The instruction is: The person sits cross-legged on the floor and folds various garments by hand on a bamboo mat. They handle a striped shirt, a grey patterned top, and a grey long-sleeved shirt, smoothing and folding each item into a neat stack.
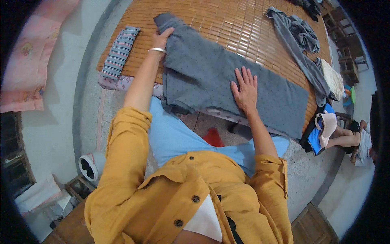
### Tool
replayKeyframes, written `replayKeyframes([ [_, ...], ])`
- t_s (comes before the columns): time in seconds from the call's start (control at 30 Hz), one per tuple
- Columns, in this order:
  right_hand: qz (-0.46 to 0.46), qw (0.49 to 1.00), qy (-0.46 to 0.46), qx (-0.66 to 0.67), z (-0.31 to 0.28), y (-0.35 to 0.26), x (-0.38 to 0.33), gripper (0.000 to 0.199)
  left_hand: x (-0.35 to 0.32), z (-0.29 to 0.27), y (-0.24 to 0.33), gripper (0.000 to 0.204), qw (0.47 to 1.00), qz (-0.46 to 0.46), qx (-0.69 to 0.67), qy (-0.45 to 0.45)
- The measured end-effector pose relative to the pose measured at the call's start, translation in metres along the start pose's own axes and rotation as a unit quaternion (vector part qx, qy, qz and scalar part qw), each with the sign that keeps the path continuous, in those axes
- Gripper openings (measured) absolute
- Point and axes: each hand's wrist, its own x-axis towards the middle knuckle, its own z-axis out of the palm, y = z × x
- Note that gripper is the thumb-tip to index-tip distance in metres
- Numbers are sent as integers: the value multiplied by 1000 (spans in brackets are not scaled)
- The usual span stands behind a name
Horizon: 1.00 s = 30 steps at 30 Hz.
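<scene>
A dark grey garment with small dots [203, 77] lies stretched in a long folded strip across the bamboo-mat bed [142, 16], its near side hanging over the bed edge. I cannot tell what kind of garment it is. At its far left end my left hand [161, 38] grips the cloth, some fingers hidden. My right hand [245, 89] rests flat on the middle of the strip, fingers stretched out. Left of my left hand lies a folded striped cloth [121, 53].
Another grey garment [292, 44] lies loosely at the right of the bed. Beside it are a cream cloth [332, 79] and a pale pink bra [326, 129] on blue and black clothes. Another person's legs [345, 138] show at the far right. A white bucket-like container [91, 166] stands at left.
</scene>
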Motion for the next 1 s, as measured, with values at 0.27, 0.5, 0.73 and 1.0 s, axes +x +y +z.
replayKeyframes([
  [0.27,1,1000,-9,-5,0,-1,1,50,5,-19,-32,52,976,-11,-64,210],
  [0.5,-8,1000,0,-14,5,2,-1,51,9,-41,-40,53,982,4,-159,104],
  [0.73,-9,1000,1,-14,6,2,-2,50,-52,-44,-6,55,987,50,124,86],
  [1.0,-4,999,29,43,3,-12,-2,47,-125,-56,-15,29,856,327,392,-83],
])
